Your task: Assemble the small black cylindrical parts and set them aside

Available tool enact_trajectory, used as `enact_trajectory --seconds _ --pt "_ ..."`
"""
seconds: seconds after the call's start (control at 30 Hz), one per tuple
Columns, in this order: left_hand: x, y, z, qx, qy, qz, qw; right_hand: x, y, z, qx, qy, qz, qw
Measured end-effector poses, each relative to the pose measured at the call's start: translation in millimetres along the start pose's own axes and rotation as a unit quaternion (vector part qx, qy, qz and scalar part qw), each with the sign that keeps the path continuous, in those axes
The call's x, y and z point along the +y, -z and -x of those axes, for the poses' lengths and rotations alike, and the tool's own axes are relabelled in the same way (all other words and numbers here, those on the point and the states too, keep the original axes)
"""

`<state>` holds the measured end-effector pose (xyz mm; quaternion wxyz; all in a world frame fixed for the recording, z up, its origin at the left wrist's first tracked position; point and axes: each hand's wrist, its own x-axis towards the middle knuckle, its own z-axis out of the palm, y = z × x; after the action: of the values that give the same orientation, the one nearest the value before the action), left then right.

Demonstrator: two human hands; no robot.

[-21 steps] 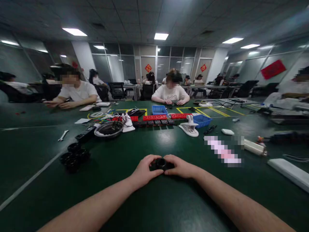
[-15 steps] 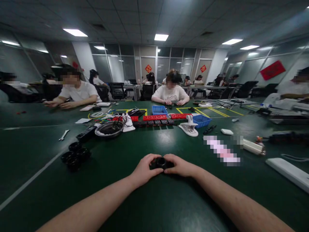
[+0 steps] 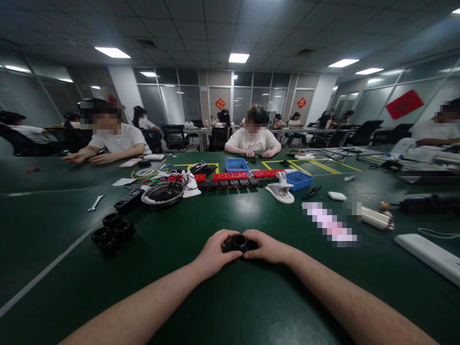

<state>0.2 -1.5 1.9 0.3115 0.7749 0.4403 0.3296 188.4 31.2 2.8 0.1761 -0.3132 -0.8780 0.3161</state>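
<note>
Between both hands, low over the green table (image 3: 230, 302) or resting on it, is a black round part (image 3: 239, 242) with a ring-shaped opening facing up. My left hand (image 3: 218, 249) grips it from the left, fingers curled behind and thumb in front. From the other side my right hand (image 3: 262, 246) closes on it in the same way. The fingers cover its sides, so its full shape is hidden. Several similar black round parts (image 3: 112, 234) stand clustered to the left of my hands.
Beyond my hands stand a round metal-rimmed dish (image 3: 163, 194), red and black socket strips (image 3: 230, 180), a white clip base (image 3: 281, 191) and blue bins (image 3: 299, 180). A wrench (image 3: 95, 203) lies left, a white bar (image 3: 429, 258) right. A co-worker (image 3: 254, 136) sits opposite.
</note>
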Motion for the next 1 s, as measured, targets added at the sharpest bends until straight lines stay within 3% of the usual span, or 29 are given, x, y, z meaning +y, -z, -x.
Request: enact_trajectory --seconds 0.17,0.3,0.47,0.6,0.73,0.87,1.0 --pt "2.0 -3.8 -1.3 0.032 0.025 -0.03 0.999 -1.2 -10.3 -1.9 0.046 -0.076 0.069 0.994" --pt "0.5 -10.1 -2.6 0.085 0.062 -0.062 0.992 -12.5 -25.2 -5.9 0.113 -0.147 0.227 0.956" --pt "-3.0 -12.0 -2.3 0.101 0.047 -0.069 0.991 -23.0 -30.7 -5.6 0.122 -0.163 0.287 0.936" --pt "-2.6 -7.2 -0.3 0.059 0.017 -0.041 0.997 -18.0 -23.5 0.1 0.144 -0.098 0.191 0.966" --pt "0.7 0.6 2.3 -0.002 -0.014 -0.022 1.0 -10.2 -11.4 5.9 0.048 -0.002 0.006 0.999" --pt "5.3 5.0 3.9 -0.032 -0.027 -0.015 0.999 -6.3 -2.2 8.5 -0.022 -0.017 -0.107 0.994" --pt "6.6 4.8 3.6 -0.03 -0.035 -0.014 0.999 -6.9 0.1 8.2 -0.029 -0.036 -0.098 0.994"
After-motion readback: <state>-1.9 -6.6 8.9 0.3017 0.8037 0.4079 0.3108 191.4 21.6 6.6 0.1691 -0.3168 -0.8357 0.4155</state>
